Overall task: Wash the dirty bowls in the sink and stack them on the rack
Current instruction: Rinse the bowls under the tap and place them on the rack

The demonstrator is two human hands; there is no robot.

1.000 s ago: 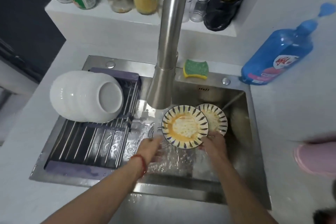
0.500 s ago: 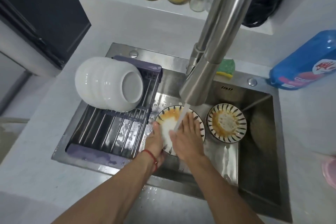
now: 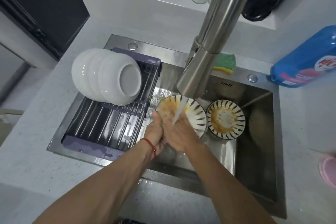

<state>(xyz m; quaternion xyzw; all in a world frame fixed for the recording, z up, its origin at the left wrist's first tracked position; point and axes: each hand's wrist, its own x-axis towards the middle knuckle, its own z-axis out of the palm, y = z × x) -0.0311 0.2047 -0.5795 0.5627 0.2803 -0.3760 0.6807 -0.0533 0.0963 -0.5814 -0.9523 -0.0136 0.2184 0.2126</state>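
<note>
Blue bottle (image 3: pixel 307 60): label unreadable.

Grey counter (image 3: pixel 54 160) holds steel sink (image 3: pixel 254 178); blue bottle (image 3: pixel 305 60) right

Head-worn view, steeply down (very close) over the sink (image 3: pixel 258 160).

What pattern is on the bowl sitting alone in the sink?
Dark radial stripes on cream round the striped bowl, with orange residue in the middle; head view.
</note>
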